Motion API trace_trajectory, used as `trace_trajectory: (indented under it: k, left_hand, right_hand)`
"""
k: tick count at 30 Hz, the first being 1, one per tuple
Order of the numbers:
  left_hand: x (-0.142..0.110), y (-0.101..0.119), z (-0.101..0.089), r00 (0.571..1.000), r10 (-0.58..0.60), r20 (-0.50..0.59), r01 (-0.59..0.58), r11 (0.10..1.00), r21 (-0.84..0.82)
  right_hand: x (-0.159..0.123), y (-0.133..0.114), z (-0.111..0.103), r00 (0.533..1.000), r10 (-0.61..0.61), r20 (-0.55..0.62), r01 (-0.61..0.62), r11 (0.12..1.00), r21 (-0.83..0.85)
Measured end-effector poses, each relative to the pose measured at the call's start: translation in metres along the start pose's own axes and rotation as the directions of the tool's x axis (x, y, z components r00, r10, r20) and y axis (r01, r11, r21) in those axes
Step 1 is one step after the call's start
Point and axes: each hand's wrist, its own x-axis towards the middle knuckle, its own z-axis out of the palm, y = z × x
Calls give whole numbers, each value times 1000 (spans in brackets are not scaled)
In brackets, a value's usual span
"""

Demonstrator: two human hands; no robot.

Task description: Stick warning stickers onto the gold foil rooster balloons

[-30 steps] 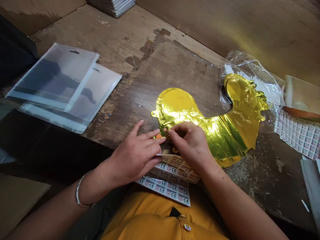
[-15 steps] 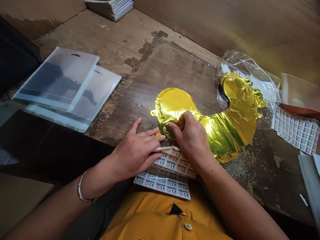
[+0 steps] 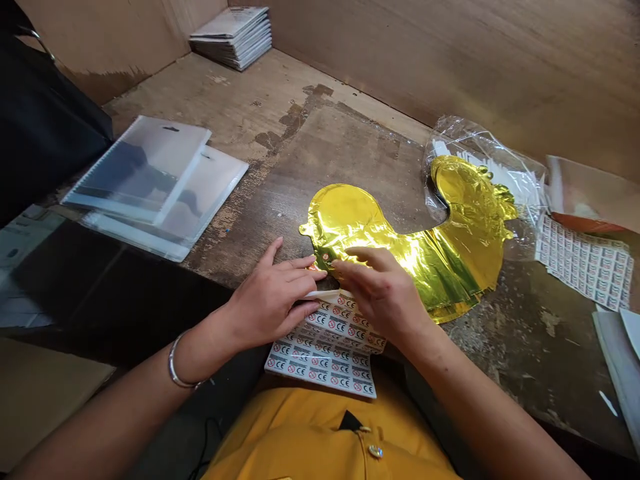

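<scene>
Flat gold foil balloons (image 3: 350,210) lie in a curved stack on the table. A small sticker (image 3: 326,257) with a red mark is on the near left part of the foil. My left hand (image 3: 273,293) holds the upper edge of a white sticker sheet (image 3: 320,363) between thumb and fingers, its other fingers reaching to the foil's edge. Rows of red prohibition signs and CE marks cover the sheet, which hangs folded over the table edge. My right hand (image 3: 387,290) hovers over the foil beside the sticker, fingers stretched and apart. Its thumb is mostly hidden.
Clear plastic bags with hanging slots (image 3: 150,173) lie at the left. A stack of printed cards (image 3: 233,40) stands in the back corner. At right are a crinkled clear bag (image 3: 530,177) with white pieces inside and more sticker sheets (image 3: 585,260). A black bag (image 3: 45,127) stands far left.
My right hand has let go of its pinch at the foil, and its fingers have straightened. The sticker on the foil shows more openly. My left hand stays at the sheet. The view has shifted slightly.
</scene>
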Motion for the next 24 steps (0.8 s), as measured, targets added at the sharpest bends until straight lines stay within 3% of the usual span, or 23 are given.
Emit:
trace_trajectory:
  k: [3,8,15,21,24]
  left_hand:
    - [0,-1,0,1000,-2,2,2,1000,-5]
    - [1,-2,0,1000,5,1,-5,1000,-16]
    - [0,-1,-3,1000,8,-3,-8,999,-39]
    - [-1,-1,0,997,7,-77,-13,996,-86]
    - [-6,2,-4,997,7,-74,-23,976,-214]
  right_hand:
    - [2,3,0,997,-27,66,25,999,31]
    - [9,5,-5,964,263,-45,-257,961,101]
    - [11,-12,-13,963,268,-10,-265,956,129]
    - [-3,-24,-24,944,253,212,-300,925,231]
    - [-9,-23,-27,923,277,268,-363,856,369]
